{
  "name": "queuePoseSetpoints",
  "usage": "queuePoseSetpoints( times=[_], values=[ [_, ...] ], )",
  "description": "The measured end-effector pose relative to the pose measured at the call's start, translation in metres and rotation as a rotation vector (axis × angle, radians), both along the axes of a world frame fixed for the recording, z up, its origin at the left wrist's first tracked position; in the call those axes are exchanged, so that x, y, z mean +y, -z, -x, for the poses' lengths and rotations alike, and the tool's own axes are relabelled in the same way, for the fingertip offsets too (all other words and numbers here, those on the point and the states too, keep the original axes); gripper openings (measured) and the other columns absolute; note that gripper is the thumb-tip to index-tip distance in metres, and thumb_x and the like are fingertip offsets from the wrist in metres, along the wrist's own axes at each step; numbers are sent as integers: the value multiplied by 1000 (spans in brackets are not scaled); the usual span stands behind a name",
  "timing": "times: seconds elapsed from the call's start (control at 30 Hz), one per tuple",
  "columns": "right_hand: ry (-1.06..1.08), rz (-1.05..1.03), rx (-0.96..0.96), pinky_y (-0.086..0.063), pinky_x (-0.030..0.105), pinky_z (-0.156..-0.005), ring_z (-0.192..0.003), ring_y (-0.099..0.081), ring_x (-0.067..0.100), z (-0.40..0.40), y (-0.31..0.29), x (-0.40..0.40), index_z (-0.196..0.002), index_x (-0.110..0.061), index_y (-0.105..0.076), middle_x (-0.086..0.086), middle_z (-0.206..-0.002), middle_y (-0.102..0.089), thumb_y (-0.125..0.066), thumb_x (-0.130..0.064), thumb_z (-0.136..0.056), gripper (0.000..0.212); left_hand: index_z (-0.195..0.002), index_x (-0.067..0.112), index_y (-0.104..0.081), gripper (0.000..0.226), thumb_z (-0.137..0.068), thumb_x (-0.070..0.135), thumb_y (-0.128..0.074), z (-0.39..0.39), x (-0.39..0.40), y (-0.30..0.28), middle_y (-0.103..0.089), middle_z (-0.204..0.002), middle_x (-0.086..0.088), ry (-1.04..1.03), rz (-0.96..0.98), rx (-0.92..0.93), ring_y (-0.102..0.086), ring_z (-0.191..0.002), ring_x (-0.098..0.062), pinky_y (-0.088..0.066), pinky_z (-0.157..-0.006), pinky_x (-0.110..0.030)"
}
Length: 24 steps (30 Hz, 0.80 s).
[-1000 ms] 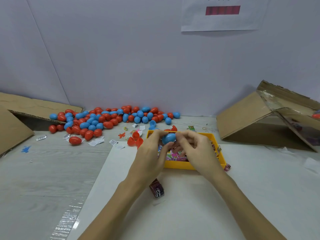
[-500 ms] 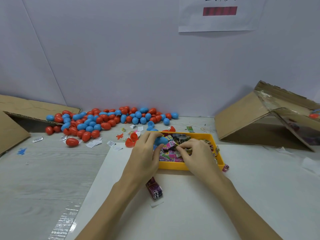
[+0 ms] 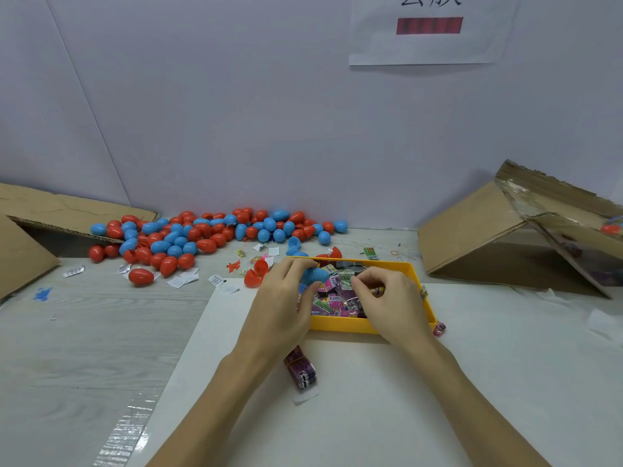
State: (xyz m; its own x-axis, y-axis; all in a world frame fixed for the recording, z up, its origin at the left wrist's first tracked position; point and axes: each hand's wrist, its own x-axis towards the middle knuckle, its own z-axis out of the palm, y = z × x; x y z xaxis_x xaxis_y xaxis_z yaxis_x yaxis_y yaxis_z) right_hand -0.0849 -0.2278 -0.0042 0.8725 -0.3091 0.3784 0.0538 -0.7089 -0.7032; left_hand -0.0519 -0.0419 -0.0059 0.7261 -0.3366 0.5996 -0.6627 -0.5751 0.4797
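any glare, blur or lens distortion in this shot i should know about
Head view: soft even light, only a faint shadow in front of the yellow tray; glare on the tape strip at near left; the wide lens stretches the forearms near the bottom edge; print on the packets is too soft to read.

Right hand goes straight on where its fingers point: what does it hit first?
Probably the packets in the yellow tray just ahead of the right hand; beyond them, the blue egg in the left hand.
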Motion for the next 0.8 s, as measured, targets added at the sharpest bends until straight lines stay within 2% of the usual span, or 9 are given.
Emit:
queuePoseSetpoints(
  times=[0.07,0.1,0.2,0.3,0.47,0.53,0.6,0.7,0.8],
  values=[
    [12,57,-25,-46,21,-82,-97,-58,9,0,0,0,-97,-18,-78,-6,-100,-70,-68,-24,-97,12,-132,12,-60,36,-97,14,-68,0,0,0,-63,-121,1,-1,2,4,-57,-111,-16,-50,-96,-30],
    [15,79,-40,-43,18,-81,-97,-56,8,0,0,1,-98,-16,-78,-4,-103,-69,-69,-23,-96,11,-132,13,-60,36,-97,14,-67,0,0,0,-63,-121,2,-2,3,6,-57,-111,-16,-50,-96,-30],
    [7,93,-63,-38,4,-68,-85,-59,5,0,-2,2,-98,-14,-80,-4,-100,-69,-72,-20,-94,10,-132,13,-60,35,-97,15,-67,0,1,0,-63,-121,2,-5,3,4,-57,-110,-16,-49,-95,-28],
    [-25,-19,-85,-46,6,-65,-80,-64,0,2,-4,1,-96,-16,-80,-6,-91,-73,-74,-16,-92,7,-132,13,-60,35,-98,16,-67,0,0,0,-63,-121,2,-3,18,11,-57,-110,-15,-49,-96,-28],
    [-24,-81,-73,-47,6,-69,-81,-67,1,1,-5,-3,-103,-18,-80,-6,-91,-76,-72,-13,-94,13,-131,14,-60,34,-98,18,-67,0,0,2,-63,-120,3,2,29,26,-56,-108,-13,-50,-95,-30],
    [-26,-111,-80,-48,7,-67,-78,-67,1,0,-4,-2,-99,-18,-80,-8,-86,-75,-73,-18,-94,8,-131,16,-60,33,-98,18,-66,0,-1,2,-63,-119,5,14,53,40,-57,-108,-12,-50,-95,-30],
    [-49,-156,-88,-49,10,-66,-75,-67,2,0,-5,-1,-91,-19,-78,-10,-79,-74,-74,-27,-93,9,-134,23,-57,36,-99,17,-64,1,-1,0,-62,-117,7,37,100,55,-57,-102,-8,-50,-90,-24],
    [-128,-268,-69,-55,20,-70,-73,-69,5,0,-8,0,-83,-21,-77,-8,-73,-74,-73,-32,-94,16,-135,38,-56,34,-106,21,-52,4,-1,-3,-55,-108,5,102,122,53,-56,-86,-10,-46,-73,-15],
    [-218,-381,-39,-55,22,-67,-67,-67,7,1,-12,2,-81,-21,-77,-4,-72,-75,-72,-32,-95,19,-125,34,-60,27,-106,18,-49,7,-3,-3,-46,-109,3,114,80,22,-54,-86,-8,-45,-71,-14]
  ],
)
